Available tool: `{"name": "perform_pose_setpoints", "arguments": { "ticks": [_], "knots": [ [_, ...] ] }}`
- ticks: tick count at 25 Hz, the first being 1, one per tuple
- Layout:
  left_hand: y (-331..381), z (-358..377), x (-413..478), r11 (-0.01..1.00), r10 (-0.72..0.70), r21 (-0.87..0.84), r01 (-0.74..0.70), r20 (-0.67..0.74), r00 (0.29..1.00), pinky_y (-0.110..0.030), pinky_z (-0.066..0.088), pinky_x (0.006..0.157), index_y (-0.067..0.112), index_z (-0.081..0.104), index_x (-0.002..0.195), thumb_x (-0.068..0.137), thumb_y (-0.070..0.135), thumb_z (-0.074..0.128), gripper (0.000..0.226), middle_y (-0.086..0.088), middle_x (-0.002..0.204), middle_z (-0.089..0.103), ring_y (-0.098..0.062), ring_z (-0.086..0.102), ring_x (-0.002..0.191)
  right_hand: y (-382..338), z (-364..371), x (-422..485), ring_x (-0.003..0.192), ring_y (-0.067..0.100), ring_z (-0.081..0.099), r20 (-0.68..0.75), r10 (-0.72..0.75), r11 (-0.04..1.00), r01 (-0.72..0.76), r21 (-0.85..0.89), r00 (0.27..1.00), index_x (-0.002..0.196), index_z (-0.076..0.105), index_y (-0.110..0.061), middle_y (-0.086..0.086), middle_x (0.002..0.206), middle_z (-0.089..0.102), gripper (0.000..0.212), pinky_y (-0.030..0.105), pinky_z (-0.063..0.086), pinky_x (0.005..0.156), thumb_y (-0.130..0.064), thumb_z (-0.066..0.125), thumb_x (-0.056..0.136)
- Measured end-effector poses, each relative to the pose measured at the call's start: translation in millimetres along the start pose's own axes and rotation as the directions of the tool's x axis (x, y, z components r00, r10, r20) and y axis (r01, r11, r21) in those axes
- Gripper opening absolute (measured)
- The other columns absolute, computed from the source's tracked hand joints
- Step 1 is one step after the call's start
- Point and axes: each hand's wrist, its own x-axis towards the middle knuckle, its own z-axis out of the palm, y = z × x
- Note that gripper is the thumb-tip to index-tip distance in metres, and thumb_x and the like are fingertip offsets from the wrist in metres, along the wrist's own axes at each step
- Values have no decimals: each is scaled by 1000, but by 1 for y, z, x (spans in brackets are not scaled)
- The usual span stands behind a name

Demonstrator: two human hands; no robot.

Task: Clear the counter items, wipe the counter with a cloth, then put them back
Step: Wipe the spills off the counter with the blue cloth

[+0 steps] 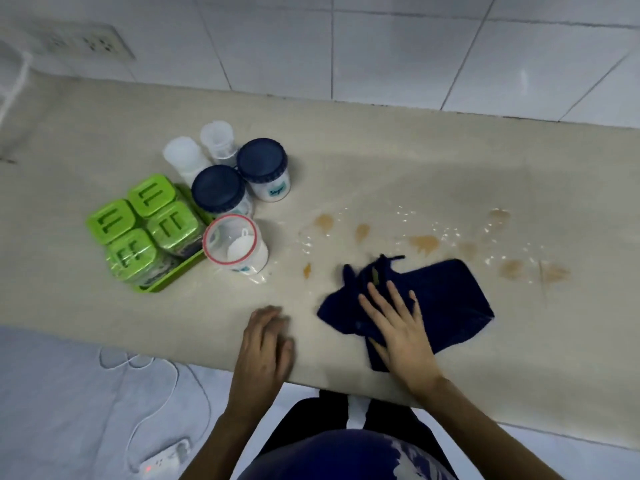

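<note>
A dark blue cloth (446, 299) lies crumpled on the beige counter (381, 161) near its front edge. My right hand (398, 327) presses flat on the cloth's left part, fingers spread. My left hand (266, 341) rests on the bare counter to the left, fingers curled down, holding nothing. Brown stains (424, 242) and wet patches spread across the counter beyond the cloth. Grouped at the left are two blue-lidded jars (263, 166), a red-rimmed clear container (235, 244), two clear cups (218, 138) and a green tray (173, 275) with several green-lidded boxes.
A white tiled wall (381, 46) backs the counter, with a socket (86, 41) at the upper left. On the floor at the lower left lie a white power strip (162, 459) and its cables.
</note>
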Motion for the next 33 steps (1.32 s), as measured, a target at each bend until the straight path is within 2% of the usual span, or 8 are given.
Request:
{"name": "perform_pose_setpoints", "arguments": {
  "ticks": [6, 10, 13, 15, 19, 24, 30, 33],
  "knots": [
    [-14, -10, 21, 1000, 12, 29, -12, -10, 1000, -39, 30, 114, 3, 57, 120, 93, 22, 48, 34, -13, 133, 51, -27, 45, 127, 21, -1, 43, 144, 19, 25, 46, -169, 985, 170, -14, 985, 145, 33, -26, -1, 152, 36, 77, 44, 15, 114, -27, 72, 78],
    [-26, -5, 34, 999, -10, 53, 13, -49, 999, -45, 31, 112, 3, 57, 119, 93, 25, 48, 36, -15, 133, 49, -30, 43, 128, 91, -24, 24, 147, 29, 13, 41, 131, 986, -126, -112, 991, 148, 25, -30, 4, 158, 19, 65, 61, 16, 111, -48, 42, 88],
    [-31, 0, 34, 997, -33, 62, 38, -69, 997, -51, 35, 109, 1, 58, 118, 91, 23, 53, 35, -17, 132, 50, -34, 45, 128, 99, -32, 25, 144, 33, 20, 29, 281, 953, -275, -125, 959, 146, 31, -26, 8, 156, 27, 63, 63, 23, 108, -48, 31, 88],
    [-33, 2, 34, 997, -63, 44, 67, -85, 994, -53, 37, 106, -1, 59, 117, 90, 20, 56, 34, -19, 131, 51, -36, 47, 127, 68, -22, 33, 143, 31, 23, -9, 203, 974, -203, -100, 979, 143, 36, -23, 8, 152, 37, 59, 60, 23, 110, -46, 33, 89],
    [-36, 1, 31, 994, -103, 25, 106, -111, 989, -49, 30, 112, 1, 56, 120, 93, 20, 46, 34, -16, 135, 48, -32, 43, 129, -43, 17, 84, 143, 25, 26, 73, -291, 954, 296, -58, 954, 142, 36, -28, -1, 150, 41, 61, 54, 15, 112, -41, 53, 84],
    [-34, -3, 35, 976, -216, -52, 210, -180, 960, -47, 29, 112, 0, 52, 124, 94, 21, 43, 38, -16, 133, 48, -28, 39, 130, -53, 19, 118, 142, 22, 31, 104, -326, 943, 331, -31, 940, 141, 37, -28, -4, 150, 40, 70, 50, 17, 111, -34, 65, 77],
    [-38, 2, 35, 973, -231, -18, 231, -158, 960, -45, 31, 111, 1, 59, 118, 92, 25, 47, 37, -15, 130, 53, -29, 42, 128, 67, -19, 113, 144, 28, 25, -5, 178, 982, -178, 62, 984, 141, 42, -20, 3, 153, 36, 58, 56, 20, 113, -44, 37, 89],
    [-39, 4, 35, 973, -229, -6, 231, -159, 960, -46, 31, 111, 0, 60, 117, 92, 25, 47, 38, -17, 128, 54, -29, 42, 128, 37, -15, 119, 142, 31, 27, -53, 220, 976, -220, 6, 974, 140, 43, -18, 6, 151, 39, 59, 56, 18, 114, -46, 36, 88]
  ]
}}
